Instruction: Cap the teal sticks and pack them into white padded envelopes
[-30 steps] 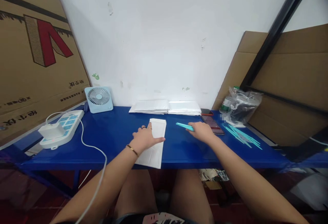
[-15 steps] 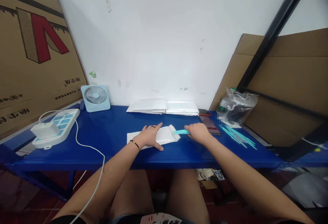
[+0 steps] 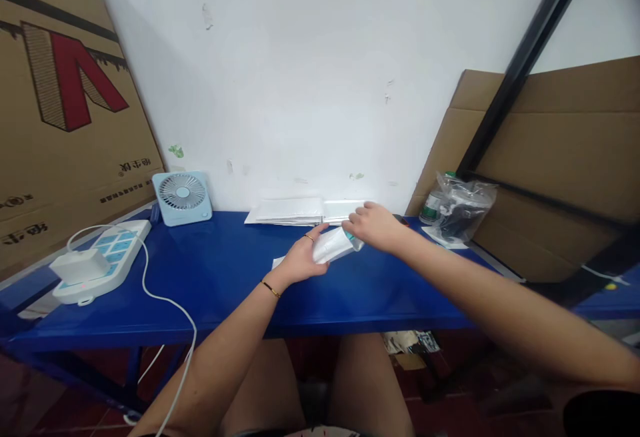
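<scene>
White envelope (image 3: 331, 245) now lifted off table, teal stick nearly inside, hands raised

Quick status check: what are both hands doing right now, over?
Left hand gripping white envelope, lifted off blue table. Right hand at its open end, teal strip mostly inside. Nothing in the way.
</scene>
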`<state>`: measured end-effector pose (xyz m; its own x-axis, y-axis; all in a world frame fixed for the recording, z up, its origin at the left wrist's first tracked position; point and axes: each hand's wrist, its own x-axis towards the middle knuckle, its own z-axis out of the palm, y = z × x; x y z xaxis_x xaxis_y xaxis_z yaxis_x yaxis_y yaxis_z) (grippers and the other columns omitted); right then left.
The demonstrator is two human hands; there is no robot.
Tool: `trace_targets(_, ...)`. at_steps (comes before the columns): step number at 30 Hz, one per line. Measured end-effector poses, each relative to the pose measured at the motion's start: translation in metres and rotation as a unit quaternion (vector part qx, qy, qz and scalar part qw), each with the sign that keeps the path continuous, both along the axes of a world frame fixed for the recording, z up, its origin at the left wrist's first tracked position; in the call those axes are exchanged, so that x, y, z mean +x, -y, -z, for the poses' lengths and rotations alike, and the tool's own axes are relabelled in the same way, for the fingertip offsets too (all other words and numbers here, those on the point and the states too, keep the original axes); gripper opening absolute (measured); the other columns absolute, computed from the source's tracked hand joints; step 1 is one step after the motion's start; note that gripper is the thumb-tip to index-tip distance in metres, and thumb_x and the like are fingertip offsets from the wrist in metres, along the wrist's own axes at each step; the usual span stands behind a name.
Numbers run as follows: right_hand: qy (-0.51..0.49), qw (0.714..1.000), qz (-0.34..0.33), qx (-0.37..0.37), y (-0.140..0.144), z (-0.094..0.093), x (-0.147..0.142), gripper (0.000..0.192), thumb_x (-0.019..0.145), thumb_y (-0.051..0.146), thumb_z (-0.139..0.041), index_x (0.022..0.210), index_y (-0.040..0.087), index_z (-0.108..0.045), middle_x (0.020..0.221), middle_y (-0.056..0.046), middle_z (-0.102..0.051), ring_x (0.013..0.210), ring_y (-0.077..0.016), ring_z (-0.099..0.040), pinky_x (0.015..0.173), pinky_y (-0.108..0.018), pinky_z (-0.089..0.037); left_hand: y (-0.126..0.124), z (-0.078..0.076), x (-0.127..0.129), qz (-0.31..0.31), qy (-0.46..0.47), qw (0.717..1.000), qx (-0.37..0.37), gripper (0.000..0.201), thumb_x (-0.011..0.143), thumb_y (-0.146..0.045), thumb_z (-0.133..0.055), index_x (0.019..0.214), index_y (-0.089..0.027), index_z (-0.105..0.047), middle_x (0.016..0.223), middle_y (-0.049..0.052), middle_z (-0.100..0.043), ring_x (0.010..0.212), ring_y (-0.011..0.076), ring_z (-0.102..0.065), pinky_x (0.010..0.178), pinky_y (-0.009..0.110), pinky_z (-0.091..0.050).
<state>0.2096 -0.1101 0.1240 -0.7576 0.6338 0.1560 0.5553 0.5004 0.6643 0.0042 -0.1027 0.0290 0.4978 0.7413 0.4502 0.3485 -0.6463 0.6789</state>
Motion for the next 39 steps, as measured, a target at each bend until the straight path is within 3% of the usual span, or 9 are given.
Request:
trace_targets(7,0.082,0.989,-0.12,0.029,0.009,-0.1,-0.047,0.014,0.082,0.007,-0.054,0.077,0.017,-0.061,0.077,-0.004,-0.063,0.073,-0.0161,-0.053,0.066,-0.031,-0.029,-0.009,-0.008,0.022,0.016,0.231,0.973,-0.015,0.081,0.068,-0.021,-0.064,0.137,-0.02,-0.024,0.127,0.01,-0.048,0.109,0.0226,-0.051,0.092,0.035,-0.042)
trace_targets(13,-0.035,0.989,-0.112,-0.084,0.007,-0.12,-0.033,0.035,0.075,0.006,-0.06,0.105,0.024,-0.06,0.098,-0.002,-0.062,0.08,-0.0157,-0.056,0.065,-0.028,-0.037,-0.02,-0.003,0.012,0.061,0.275,0.959,-0.044,0.082,0.067,-0.029,-0.066,0.137,-0.02,-0.024,0.132,0.01,-0.045,0.115,0.0244,-0.047,0.094,0.036,-0.04)
trace_targets(15,-0.07,0.978,-0.109,-0.161,-0.001,-0.112,-0.022,0.044,0.071,0.008,-0.065,0.111,0.026,-0.058,0.115,-0.003,-0.057,0.086,-0.0161,-0.057,0.065,-0.027,-0.04,-0.024,-0.006,0.007,0.082,0.278,0.955,-0.071,0.08,0.068,-0.031,-0.064,0.137,-0.02,-0.025,0.128,0.01,-0.048,0.109,0.0233,-0.051,0.088,0.034,-0.043)
trace_targets(18,-0.121,0.967,-0.096,-0.205,-0.011,-0.098,-0.011,0.022,0.074,0.018,-0.065,0.096,0.021,-0.064,0.116,-0.005,-0.056,0.086,-0.0157,-0.057,0.068,-0.027,-0.042,-0.033,-0.022,0.002,0.121,0.245,0.959,-0.078,0.073,0.066,-0.026,-0.061,0.134,-0.019,-0.033,0.121,0.008,-0.054,0.101,0.0217,-0.054,0.083,0.032,-0.045)
trace_targets(22,-0.183,0.965,-0.131,-0.131,0.006,-0.075,-0.005,0.015,0.085,0.026,-0.054,0.091,0.017,-0.064,0.095,-0.007,-0.061,0.08,-0.0164,-0.054,0.069,-0.029,-0.038,-0.041,-0.054,-0.002,0.128,0.152,0.98,-0.01,0.069,0.06,-0.01,-0.053,0.128,-0.018,-0.044,0.12,0.005,-0.056,0.105,0.0218,-0.053,0.09,0.033,-0.042)
trace_targets(25,-0.152,0.972,-0.156,-0.085,0.039,-0.035,-0.004,0.021,0.089,0.029,-0.047,0.082,0.017,-0.063,0.076,-0.006,-0.059,0.075,-0.0174,-0.049,0.067,-0.031,-0.033,-0.032,-0.059,-0.009,0.153,0.055,0.987,0.021,0.063,0.06,-0.002,-0.047,0.12,-0.02,-0.054,0.124,0.004,-0.056,0.114,0.0207,-0.05,0.098,0.034,-0.037)
trace_targets(32,-0.248,0.948,-0.11,-0.164,0.09,0.098,0.008,0.014,0.088,0.023,-0.049,0.086,0.019,-0.062,0.074,-0.004,-0.059,0.073,-0.0154,-0.049,0.063,-0.029,-0.03,0.048,0.003,-0.029,0.077,-0.08,0.994,0.021,0.034,0.077,-0.032,-0.06,0.11,-0.023,-0.059,0.112,0.004,-0.062,0.103,0.0202,-0.056,0.091,0.033,-0.042)
trace_targets(36,-0.379,0.886,-0.066,-0.259,0.1,0.125,0.02,0.014,0.085,0.025,-0.055,0.097,0.02,-0.06,0.086,-0.005,-0.063,0.08,-0.0162,-0.055,0.068,-0.027,-0.039,0.087,0.032,-0.026,0.03,-0.14,0.989,0.031,0.05,0.061,-0.05,-0.073,0.102,-0.024,-0.06,0.108,0.004,-0.062,0.102,0.023,-0.054,0.089,0.035,-0.04)
trace_targets(39,-0.47,0.826,-0.043,-0.31,0.102,0.132,0.026,0.012,0.085,0.026,-0.054,0.093,0.02,-0.061,0.088,-0.006,-0.065,0.083,-0.0172,-0.058,0.071,-0.027,-0.044,0.099,0.044,-0.018,-0.03,-0.16,0.985,0.055,0.031,0.071,-0.045,-0.067,0.092,-0.023,-0.062,0.108,0.003,-0.061,0.101,0.0216,-0.054,0.087,0.035,-0.039)
